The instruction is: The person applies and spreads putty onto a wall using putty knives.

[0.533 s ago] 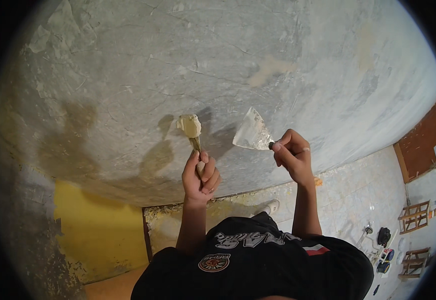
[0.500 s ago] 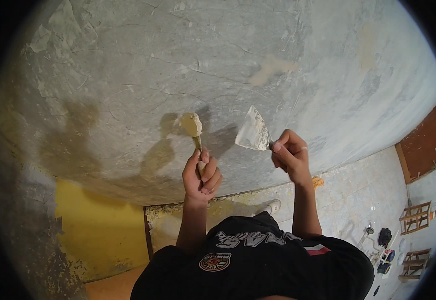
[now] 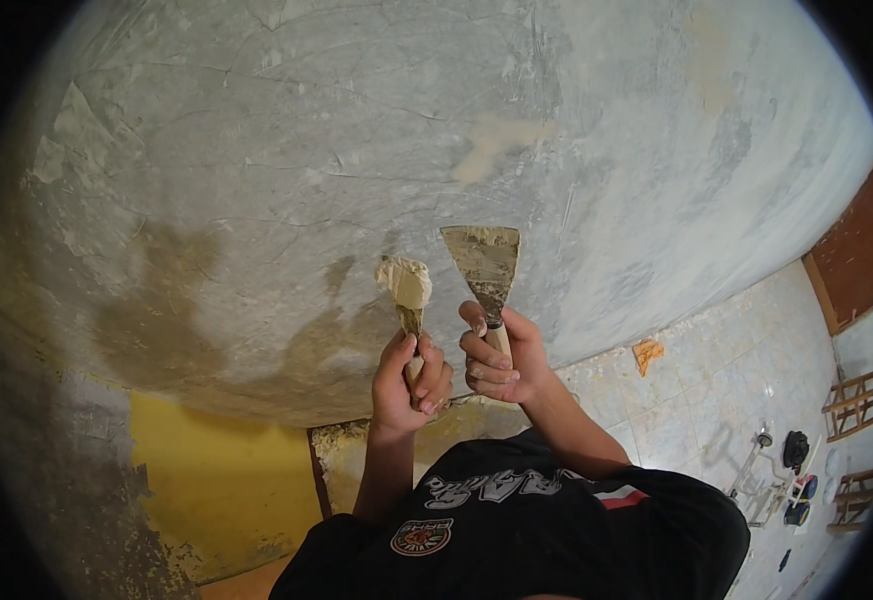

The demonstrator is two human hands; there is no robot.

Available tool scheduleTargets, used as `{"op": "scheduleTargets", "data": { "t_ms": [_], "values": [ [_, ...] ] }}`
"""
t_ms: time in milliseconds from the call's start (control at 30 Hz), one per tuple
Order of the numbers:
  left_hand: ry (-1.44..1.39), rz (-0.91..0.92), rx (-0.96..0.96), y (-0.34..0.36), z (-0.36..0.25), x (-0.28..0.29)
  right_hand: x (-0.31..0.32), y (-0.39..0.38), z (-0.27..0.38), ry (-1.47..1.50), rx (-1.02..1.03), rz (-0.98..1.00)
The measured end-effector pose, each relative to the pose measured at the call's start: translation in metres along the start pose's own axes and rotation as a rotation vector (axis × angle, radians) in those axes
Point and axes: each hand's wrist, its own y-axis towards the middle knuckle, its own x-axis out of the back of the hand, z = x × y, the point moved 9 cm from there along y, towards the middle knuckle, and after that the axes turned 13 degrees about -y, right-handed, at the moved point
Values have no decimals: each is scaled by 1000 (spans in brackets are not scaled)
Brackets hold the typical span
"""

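My left hand (image 3: 411, 385) is closed round the handle of a small putty knife (image 3: 410, 318), its blade pointing up and loaded with a lump of cream putty (image 3: 405, 281). Close beside it on the right, my right hand (image 3: 501, 355) grips the pale handle of a wide scraper (image 3: 486, 262). That scraper's flared blade points up too, its face smeared with putty and dark marks. Both tools are held in front of a grey plastered wall (image 3: 306, 150), and the two blades stand a little apart from each other.
Beige patches (image 3: 496, 145) mark the wall above the scraper. Down to the left is a yellow panel (image 3: 226, 480). On the tiled floor at right lie an orange cloth (image 3: 646, 355), a black bundle (image 3: 796, 450) and other gear, with wooden stools (image 3: 854, 405) near the edge.
My right hand has moved left and lower, turning the scraper upright beside the putty knife. My left hand has shifted slightly down, and the view has moved a little.
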Motion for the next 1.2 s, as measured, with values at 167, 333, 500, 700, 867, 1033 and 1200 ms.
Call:
{"op": "scheduleTargets", "data": {
  "t_ms": [167,333,500,700,867,1033,1200],
  "values": [
    [-452,327,160,5,5,-20,22,-5,-2,-356,-65,-280],
    [-474,358,132,7,-3,-23,11,-8,-9,-486,-97,-334],
    [-425,309,119,6,-12,-13,9,-15,-13,-372,-176,-311],
    [-541,429,241,1,-20,-12,7,-21,-19,-371,-305,-264],
    [-491,418,255,2,-17,-8,9,-28,-15,-544,-227,-281],
    [-426,326,266,-2,-9,2,9,-29,-13,-567,-250,-279],
    [-260,247,288,-5,-6,10,13,-32,-13,-528,-245,-235]
  ]
}}
